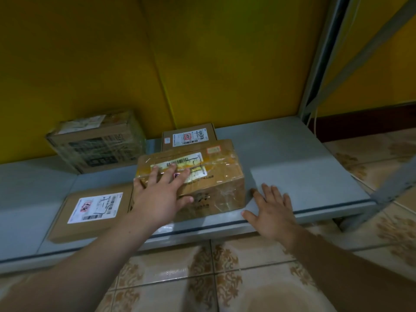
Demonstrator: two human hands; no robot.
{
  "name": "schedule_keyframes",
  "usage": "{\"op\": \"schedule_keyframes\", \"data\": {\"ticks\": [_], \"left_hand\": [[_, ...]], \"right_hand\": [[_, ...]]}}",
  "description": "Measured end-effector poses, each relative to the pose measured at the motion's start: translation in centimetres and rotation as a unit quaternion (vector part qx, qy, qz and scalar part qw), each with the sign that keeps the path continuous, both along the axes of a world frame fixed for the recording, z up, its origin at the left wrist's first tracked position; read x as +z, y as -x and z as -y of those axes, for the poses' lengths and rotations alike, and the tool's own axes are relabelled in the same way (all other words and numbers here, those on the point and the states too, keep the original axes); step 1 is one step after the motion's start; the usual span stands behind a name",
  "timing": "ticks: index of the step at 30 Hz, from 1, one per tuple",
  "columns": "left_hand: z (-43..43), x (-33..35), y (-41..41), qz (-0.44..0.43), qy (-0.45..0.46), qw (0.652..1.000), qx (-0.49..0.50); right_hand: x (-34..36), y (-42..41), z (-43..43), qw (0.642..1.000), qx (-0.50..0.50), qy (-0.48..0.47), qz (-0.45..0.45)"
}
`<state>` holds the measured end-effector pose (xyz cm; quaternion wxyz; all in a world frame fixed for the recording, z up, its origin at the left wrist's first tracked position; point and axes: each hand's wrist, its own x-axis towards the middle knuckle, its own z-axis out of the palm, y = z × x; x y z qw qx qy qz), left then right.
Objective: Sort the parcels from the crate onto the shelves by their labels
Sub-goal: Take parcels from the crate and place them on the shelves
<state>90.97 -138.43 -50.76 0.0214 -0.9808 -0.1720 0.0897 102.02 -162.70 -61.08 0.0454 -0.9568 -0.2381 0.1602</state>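
A taped brown cardboard parcel (216, 176) with a white barcode label on top stands on the low grey shelf (304, 167). My left hand (162, 194) lies flat on its top near corner, fingers spread over the label. My right hand (272, 210) hovers with fingers apart over the shelf just right of the parcel, its fingertips close to the box's lower right corner. A flat labelled parcel (90, 215) lies at the front left, touching the taped one. Behind it a small flat labelled parcel (188, 137) lies at the back. A larger plastic-wrapped box (96, 143) stands at the back left.
A yellow wall (202, 64) backs the shelf. A grey metal upright (324, 59) and a diagonal brace rise at the right end. Bare shelf surface stretches to the right of the parcels. Patterned tiled floor (225, 278) lies in front, below my forearms.
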Motion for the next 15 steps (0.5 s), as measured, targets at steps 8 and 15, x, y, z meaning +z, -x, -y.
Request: {"op": "schedule_keyframes", "data": {"ticks": [8,15], "left_hand": [[-0.6,0.5,0.3,-0.019,0.042,0.999,-0.006],[-0.3,12.9,3.0,-0.075,0.214,0.974,0.009]], "right_hand": [[1.3,0.4,0.0,0.999,0.000,0.026,-0.041],[17.9,5.3,2.0,0.987,-0.027,0.033,-0.156]]}}
